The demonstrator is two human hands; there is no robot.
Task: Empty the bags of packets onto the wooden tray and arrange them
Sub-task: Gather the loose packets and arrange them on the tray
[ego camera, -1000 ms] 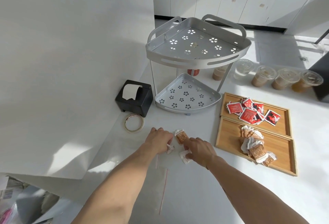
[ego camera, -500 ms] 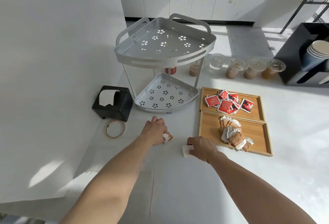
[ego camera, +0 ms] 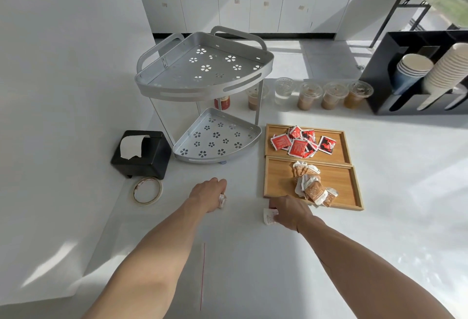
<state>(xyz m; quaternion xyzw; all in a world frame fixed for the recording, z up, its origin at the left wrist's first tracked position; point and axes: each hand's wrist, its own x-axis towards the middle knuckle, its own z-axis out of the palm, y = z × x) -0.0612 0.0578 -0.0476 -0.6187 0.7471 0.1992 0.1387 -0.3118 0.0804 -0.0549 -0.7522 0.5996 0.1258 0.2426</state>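
Note:
Two wooden trays lie side by side at the right. The far tray [ego camera: 339, 146] holds several red packets [ego camera: 298, 145]. The near tray [ego camera: 278, 179] holds a heap of brown and white packets [ego camera: 312, 185]. My left hand [ego camera: 209, 193] is closed around a brown and white packet [ego camera: 222, 201] on the white counter. My right hand [ego camera: 291, 211] grips another white packet [ego camera: 269, 216] just off the near tray's front left corner. An empty clear bag with a red seal line [ego camera: 202, 275] lies flat between my forearms.
A grey two-tier corner rack [ego camera: 205, 85] stands behind my hands. A black tissue holder [ego camera: 141, 154] and a tape roll [ego camera: 147, 190] sit at the left. Several lidded drink cups [ego camera: 310, 96] line the back. A black organiser with stacked paper cups [ego camera: 415, 75] is at far right.
My right hand has carried its packet rightward to the near tray's corner. My left hand has closed more fully over the brown packet. The view shifted so the scene moved left.

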